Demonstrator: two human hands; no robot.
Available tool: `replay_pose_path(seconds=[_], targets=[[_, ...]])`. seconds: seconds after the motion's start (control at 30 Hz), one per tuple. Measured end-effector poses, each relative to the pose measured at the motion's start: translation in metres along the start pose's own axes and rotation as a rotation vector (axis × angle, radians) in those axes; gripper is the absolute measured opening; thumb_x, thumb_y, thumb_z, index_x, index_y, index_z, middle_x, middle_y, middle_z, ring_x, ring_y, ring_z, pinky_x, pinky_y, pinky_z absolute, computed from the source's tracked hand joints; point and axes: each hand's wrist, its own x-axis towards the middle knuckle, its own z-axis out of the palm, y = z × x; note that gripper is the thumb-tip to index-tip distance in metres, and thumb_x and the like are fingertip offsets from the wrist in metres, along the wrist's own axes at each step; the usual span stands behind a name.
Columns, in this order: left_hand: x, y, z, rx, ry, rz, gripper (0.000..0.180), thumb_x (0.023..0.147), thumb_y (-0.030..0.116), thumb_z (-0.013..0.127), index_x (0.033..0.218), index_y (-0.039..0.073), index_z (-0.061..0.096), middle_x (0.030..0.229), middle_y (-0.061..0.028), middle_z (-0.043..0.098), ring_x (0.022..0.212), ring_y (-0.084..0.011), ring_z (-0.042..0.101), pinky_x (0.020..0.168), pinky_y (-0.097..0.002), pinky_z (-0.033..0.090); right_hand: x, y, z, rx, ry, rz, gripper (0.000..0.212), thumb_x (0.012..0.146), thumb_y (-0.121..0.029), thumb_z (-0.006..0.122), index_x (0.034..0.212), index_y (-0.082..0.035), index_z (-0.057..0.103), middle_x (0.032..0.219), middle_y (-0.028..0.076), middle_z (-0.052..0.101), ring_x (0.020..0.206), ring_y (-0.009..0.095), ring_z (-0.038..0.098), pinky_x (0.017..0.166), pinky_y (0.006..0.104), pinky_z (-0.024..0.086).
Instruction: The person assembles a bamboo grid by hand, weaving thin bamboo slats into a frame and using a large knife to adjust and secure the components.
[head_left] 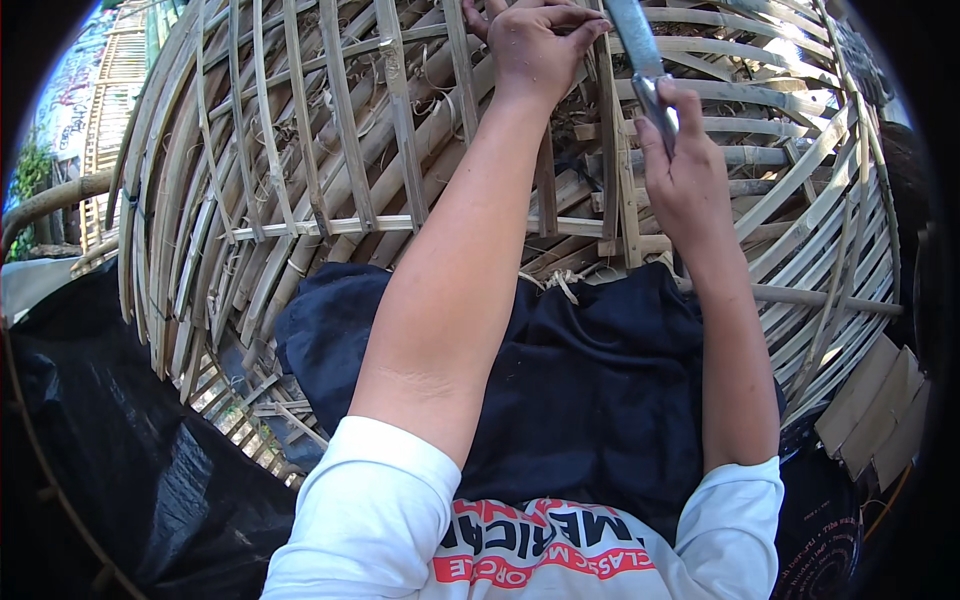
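Note:
My right hand [688,165] is wrapped round the handle of a long flat metal blade [632,38], a large knife by its look, which points away and runs out past the top edge. At the top middle, my left hand [535,50] is closed, its thumb and finger pinched at the upper part of an upright bamboo strip [607,140]. The blade lies just right of these fingertips. Both hands are over a large curved lattice of split bamboo strips [392,110], its slats fanning out left and right.
Black cloth [600,400] covers my lap, against a crosswise bamboo strip [360,225]. A bamboo pole [830,298] crosses at right, above brown flat pieces [872,410]. Black sheeting [150,440] lies at left. Beyond it a slatted bamboo panel [112,90] stands.

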Motion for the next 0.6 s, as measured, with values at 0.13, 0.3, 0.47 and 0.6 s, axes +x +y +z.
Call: replay_pose_path(seconds=[0.13,0.3,0.47,0.6], targets=[[0.0,0.002,-0.002,0.021,0.006,0.016,0.009,0.079,0.014,0.076,0.082,0.006,0.077,0.083,-0.0063,0.07,0.097,-0.0238,0.064,0.113,-0.0421,0.028,0.004,0.005,0.0,-0.103,-0.063,-0.007,0.031,0.095,-0.019,0.056,0.122,-0.008,0.044,0.092,0.026,0.065,0.085,0.047,0.062,0.073,0.0517,0.047],[-0.003,-0.002,-0.004,0.115,-0.01,-0.009,0.009,0.079,0.014,0.077,0.083,0.006,0.078,0.082,-0.0064,0.07,0.095,-0.0227,0.065,0.113,-0.0415,0.027,0.002,0.012,0.005,-0.102,-0.042,-0.02,0.03,0.096,-0.021,0.055,0.121,-0.008,0.045,0.092,0.026,0.065,0.084,0.049,0.062,0.072,0.0529,0.047],[-0.003,0.003,-0.001,-0.005,0.002,-0.009,0.009,0.079,0.011,0.077,0.086,0.006,0.078,0.083,-0.0069,0.07,0.087,-0.0218,0.066,0.097,-0.0381,0.042,0.002,0.022,0.015,-0.113,-0.046,-0.015,0.03,0.097,-0.02,0.055,0.122,-0.008,0.044,0.096,0.025,0.067,0.086,0.047,0.064,0.072,0.0512,0.048],[-0.004,0.004,-0.003,-0.117,-0.048,-0.143,0.009,0.08,0.01,0.077,0.087,0.004,0.076,0.087,-0.0077,0.071,0.085,-0.02,0.068,0.081,-0.0316,0.052,-0.007,0.003,0.006,0.112,0.106,-0.057,0.035,0.096,-0.018,0.057,0.125,-0.006,0.042,0.091,0.023,0.067,0.082,0.042,0.068,0.071,0.0456,0.05]])
